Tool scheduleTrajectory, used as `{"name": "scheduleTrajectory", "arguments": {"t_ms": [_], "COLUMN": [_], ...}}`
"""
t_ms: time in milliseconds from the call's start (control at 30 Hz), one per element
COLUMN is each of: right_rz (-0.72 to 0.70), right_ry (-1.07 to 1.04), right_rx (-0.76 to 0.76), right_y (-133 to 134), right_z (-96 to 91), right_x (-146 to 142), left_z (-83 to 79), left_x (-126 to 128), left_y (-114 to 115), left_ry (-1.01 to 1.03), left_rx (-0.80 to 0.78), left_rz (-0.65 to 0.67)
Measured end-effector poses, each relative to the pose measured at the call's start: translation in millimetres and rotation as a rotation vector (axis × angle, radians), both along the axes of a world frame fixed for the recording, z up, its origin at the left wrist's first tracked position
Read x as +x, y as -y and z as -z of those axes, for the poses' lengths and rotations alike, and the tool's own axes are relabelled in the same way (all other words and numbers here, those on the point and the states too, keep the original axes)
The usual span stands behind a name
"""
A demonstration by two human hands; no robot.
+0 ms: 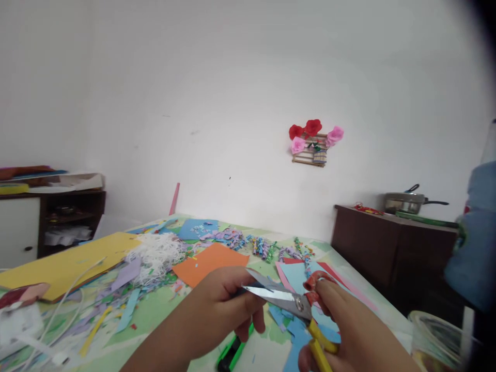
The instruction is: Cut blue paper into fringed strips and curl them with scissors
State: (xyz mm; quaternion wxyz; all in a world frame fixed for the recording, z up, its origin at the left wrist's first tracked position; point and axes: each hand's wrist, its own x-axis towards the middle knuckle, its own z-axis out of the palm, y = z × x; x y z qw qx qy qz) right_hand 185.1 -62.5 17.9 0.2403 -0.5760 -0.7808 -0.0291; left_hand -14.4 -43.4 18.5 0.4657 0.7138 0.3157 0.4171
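Observation:
My right hand (pixel 349 320) grips a pair of scissors (pixel 299 304) with red and yellow handles. Their blades stand a little apart and point left, toward my left hand (pixel 225 302). The thumb and forefinger of that hand are pinched together right at the blade tips; what lies between them, if anything, is hidden. Below my left hand a green and black box cutter (pixel 231 354) lies on the table. Cut pieces of blue paper (pixel 296 330) lie beneath the scissors.
Orange paper (pixel 213 262), yellow sheets (pixel 77 258), white paper shreds (pixel 158 253) and coloured scraps cover the table (pixel 174 330). Curled paper strips (pixel 261 247) lie toward the back. A white cable (pixel 73 281) runs at left. A clear tub (pixel 437 336) stands at right, near a dark cabinet (pixel 391 253).

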Motion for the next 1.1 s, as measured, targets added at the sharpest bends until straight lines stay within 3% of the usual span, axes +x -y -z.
{"name": "scheduleTrajectory", "arguments": {"t_ms": [200,467,700,900,1100], "right_rz": [-0.039,-0.226,-0.107,-0.182,-0.194], "right_ry": [0.055,0.101,0.102,0.132,0.108], "right_rx": [0.045,0.111,-0.013,0.199,0.189], "right_y": [1,-10,-2,-1,0], "right_z": [5.1,19.1,12.8,15.4,16.7], "right_x": [8,22,12,19,20], "left_z": [-5.7,-5.2,-5.3,-5.0,-2.6], "left_x": [3,1,1,6,9], "left_y": [6,8,11,12,9], "left_ry": [0.056,-0.128,-0.117,-0.037,-0.027], "left_rx": [0.078,0.111,0.102,0.070,0.085], "left_rz": [-0.097,-0.087,-0.035,-0.021,0.006]}}
